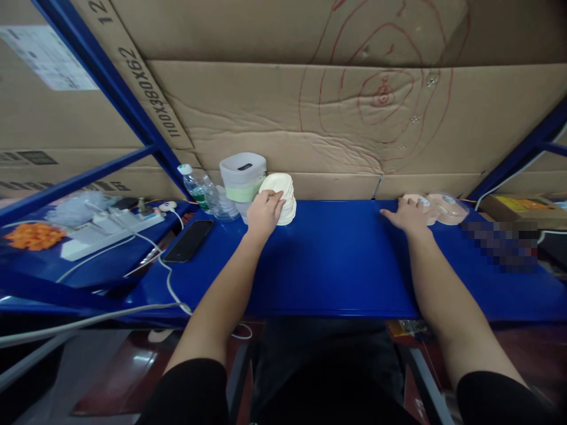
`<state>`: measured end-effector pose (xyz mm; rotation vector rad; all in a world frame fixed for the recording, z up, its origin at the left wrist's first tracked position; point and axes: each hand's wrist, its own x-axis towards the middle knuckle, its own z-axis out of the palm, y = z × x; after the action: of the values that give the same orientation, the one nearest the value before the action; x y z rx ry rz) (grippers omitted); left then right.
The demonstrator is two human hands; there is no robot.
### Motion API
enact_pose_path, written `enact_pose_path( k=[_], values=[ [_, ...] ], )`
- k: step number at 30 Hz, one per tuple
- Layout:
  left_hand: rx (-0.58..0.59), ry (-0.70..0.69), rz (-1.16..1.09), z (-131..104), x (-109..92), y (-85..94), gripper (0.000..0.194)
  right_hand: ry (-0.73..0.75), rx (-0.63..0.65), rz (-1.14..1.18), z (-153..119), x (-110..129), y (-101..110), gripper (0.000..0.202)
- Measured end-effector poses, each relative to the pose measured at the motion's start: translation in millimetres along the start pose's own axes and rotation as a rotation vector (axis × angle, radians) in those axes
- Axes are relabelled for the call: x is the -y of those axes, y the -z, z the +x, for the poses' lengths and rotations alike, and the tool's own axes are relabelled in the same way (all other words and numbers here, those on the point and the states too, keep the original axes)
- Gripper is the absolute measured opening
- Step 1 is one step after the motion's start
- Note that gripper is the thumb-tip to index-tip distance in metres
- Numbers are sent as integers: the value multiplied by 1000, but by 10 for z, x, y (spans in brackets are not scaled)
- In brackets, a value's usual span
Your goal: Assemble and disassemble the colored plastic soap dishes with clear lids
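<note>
A stack of cream-coloured, rounded-square pieces (287, 203) stands near the back of the blue table. My left hand (264, 211) is at its front left, fingertips bent together on the top piece; whether they grip it is too small to tell. Toward the right, my right hand (410, 215) reaches over clear round-topped packages with pale pink contents (449, 208). Its thumb is spread to the left and its fingers rest apart on the left package, partly covering it. Behind my left hand stands a white lidded container with a green band (243, 177).
Left of the container are a plastic bottle (195, 186) and stacked clear cups (225, 203). A black phone (189, 241) lies near white cables. A power strip (113, 235) and orange pieces (35, 236) are far left. A cardboard box (522, 211) sits right. Cardboard (266, 94) backs the blue table (332, 265).
</note>
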<state>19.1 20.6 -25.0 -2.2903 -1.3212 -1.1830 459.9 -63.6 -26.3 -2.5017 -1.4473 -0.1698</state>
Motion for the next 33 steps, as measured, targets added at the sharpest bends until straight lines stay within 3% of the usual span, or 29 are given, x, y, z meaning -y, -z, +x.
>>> enact_pose_path(
  k=[3,8,10,16,19,22,25,28,30,33],
  values=[
    [-19,32,14,-1,3,-46,41,72,44,-8,-119,220,2,83],
    [-13,59,23,13,-25,-72,45,433,-103,140,-421,641,42,76],
    [-13,77,19,15,-33,-67,46,508,-128,174,-502,724,23,77],
    [-26,124,-38,-35,-122,-4,55,442,70,200,-506,731,-52,81],
    [-35,26,-118,-113,-266,35,45,731,191,305,-477,717,-30,71],
    [79,-177,-214,-208,-455,54,44,933,300,428,-513,748,-17,73],
    [300,-312,-263,-278,-589,28,68,984,346,549,-604,831,-53,83],
    [492,-305,-227,-312,-586,-42,96,1020,326,628,-674,924,-115,87],
    [565,-280,-247,-324,-522,-99,101,1019,288,662,-686,960,-151,83],
    [586,-238,-314,-343,-418,-166,102,989,263,740,-668,972,-193,77]
  ],
)
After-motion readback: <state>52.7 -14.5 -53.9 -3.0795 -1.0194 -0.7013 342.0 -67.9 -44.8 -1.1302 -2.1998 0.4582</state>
